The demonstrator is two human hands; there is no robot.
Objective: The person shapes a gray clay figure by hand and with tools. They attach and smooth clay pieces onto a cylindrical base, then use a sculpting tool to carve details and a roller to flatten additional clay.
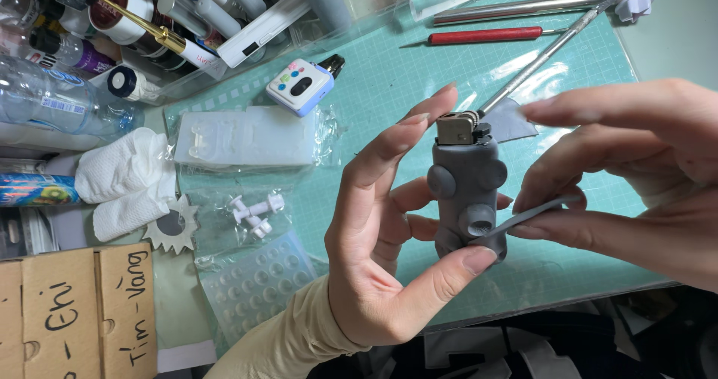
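- The left hand (381, 222) holds a lighter covered in grey clay (467, 199) upright above the green cutting mat (389, 80); the thumb presses its lower end and the fingers curl behind it.
- The lighter's metal top is bare, and 3 round grey bumps sit on the clay body.
- The right hand (636, 177) pinches a thin grey clay strip (523, 218) between thumb and fingers; the strip's left end touches the lower part of the lighter.
- On the mat, far from the hands, lie a red-handled tool (486, 35) and a long metal tool (538, 61).
- To the left of the hands lie a translucent white mold (247, 136), a small white device with coloured dots (301, 86), a clear sheet with round dimples (254, 278) and crumpled white tissue (123, 181).
- A clear bin with tubes and bottles (187, 20) stands at the far left, and a cardboard box (75, 312) is at the near left.
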